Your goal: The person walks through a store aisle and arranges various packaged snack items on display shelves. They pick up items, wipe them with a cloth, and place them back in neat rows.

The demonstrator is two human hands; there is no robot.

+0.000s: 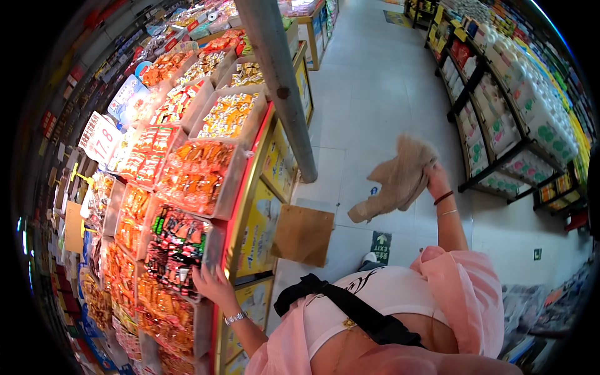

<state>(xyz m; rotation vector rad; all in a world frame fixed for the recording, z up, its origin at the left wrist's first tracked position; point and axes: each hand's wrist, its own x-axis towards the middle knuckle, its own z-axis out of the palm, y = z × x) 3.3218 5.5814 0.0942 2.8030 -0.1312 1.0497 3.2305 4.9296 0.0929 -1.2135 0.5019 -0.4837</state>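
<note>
A crumpled beige cloth (398, 178) hangs from my right hand (437, 182), which grips one edge of it over the aisle floor. Motion blurs part of the cloth. On the other side, my left hand (213, 285) rests at the edge of a plastic bin of black, red and green snack packets (177, 251). Its fingers are spread and its tips touch or nearly touch the packets; I see nothing held in it. Just below lies a bin of orange-brown wrapped snacks (166, 311), and above is another bin of clear-wrapped snacks (199, 176).
A grey metal post (281, 89) stands against the display counter's edge (239, 225). Beside the counter, low down, is a brown square board (303, 235). Shelves of wrapped paper rolls (515, 117) line the right of the tiled aisle (375, 93). A price sign (101, 137) rises among the bins.
</note>
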